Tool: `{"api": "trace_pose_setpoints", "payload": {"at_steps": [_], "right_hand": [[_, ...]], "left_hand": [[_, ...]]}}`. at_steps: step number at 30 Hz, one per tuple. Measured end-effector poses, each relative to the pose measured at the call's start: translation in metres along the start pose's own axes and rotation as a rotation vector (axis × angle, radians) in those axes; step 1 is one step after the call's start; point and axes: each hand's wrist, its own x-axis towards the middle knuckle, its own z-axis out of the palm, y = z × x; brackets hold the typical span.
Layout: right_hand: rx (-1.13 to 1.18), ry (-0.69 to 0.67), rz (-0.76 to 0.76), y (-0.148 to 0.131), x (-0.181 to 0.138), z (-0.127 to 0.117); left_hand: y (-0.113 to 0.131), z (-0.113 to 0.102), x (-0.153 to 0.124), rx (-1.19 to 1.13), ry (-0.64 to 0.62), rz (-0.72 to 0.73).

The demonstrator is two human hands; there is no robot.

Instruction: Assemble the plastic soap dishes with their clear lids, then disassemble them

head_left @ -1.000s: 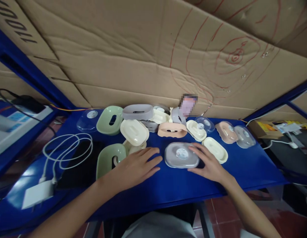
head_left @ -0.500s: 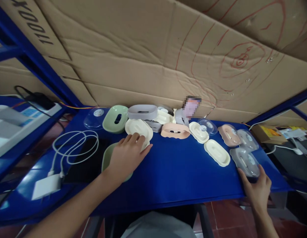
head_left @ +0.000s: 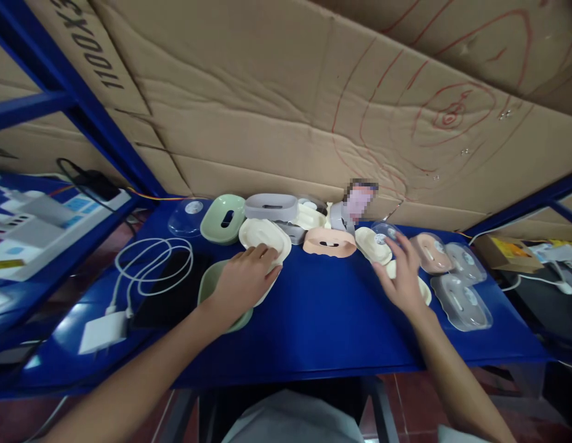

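Note:
My left hand lies palm down on a cream oval soap-dish part, its fingers curled over the rim, and covers part of a green oval tray. My right hand stretches over a cream oval insert, fingers spread, fingertips near a clear domed lid and another cream piece. A grey lidded soap box sits at the right of the blue table.
More soap-dish parts line the back: a green tray, a grey tray, a peach ring, a pink dish, clear lids. A white cable and charger lie left. Cardboard forms the back wall.
My right hand left the grey lidded box at the right end of the table and swung back in over the cream pieces. My left hand stayed on the cream part.

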Motion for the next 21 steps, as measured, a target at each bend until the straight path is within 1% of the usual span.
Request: {"api": "trace_pose_setpoints", "payload": {"at_steps": [2,3,5,7,10,12,14,17,21], "right_hand": [[0.024,-0.063,-0.088,-0.013,0.026,0.019],[0.035,-0.089,-0.118,-0.018,0.033,0.028],[0.071,-0.132,-0.156,-0.026,0.038,0.041],[0.139,-0.141,-0.160,-0.031,0.032,0.047],[0.319,-0.086,-0.071,-0.037,0.020,0.046],[0.443,-0.055,0.010,-0.040,0.015,0.044],[0.531,-0.065,0.061,-0.044,0.014,0.043],[0.638,-0.150,0.087,-0.046,0.013,0.046],[0.758,-0.362,0.094,-0.044,0.012,0.048]], "left_hand": [[-0.002,0.003,0.001,0.003,-0.013,0.005],[-0.003,0.004,0.002,0.004,-0.014,0.009],[-0.004,0.004,0.003,-0.005,0.003,0.037],[-0.002,0.003,0.003,-0.040,0.033,0.117],[0.007,-0.002,0.000,-0.114,0.060,0.292],[0.017,-0.003,-0.004,-0.158,0.032,0.402],[0.025,0.000,-0.009,-0.191,-0.013,0.486],[0.032,0.006,-0.016,-0.226,-0.078,0.560],[0.030,0.004,-0.021,-0.310,-0.122,0.588]]}}
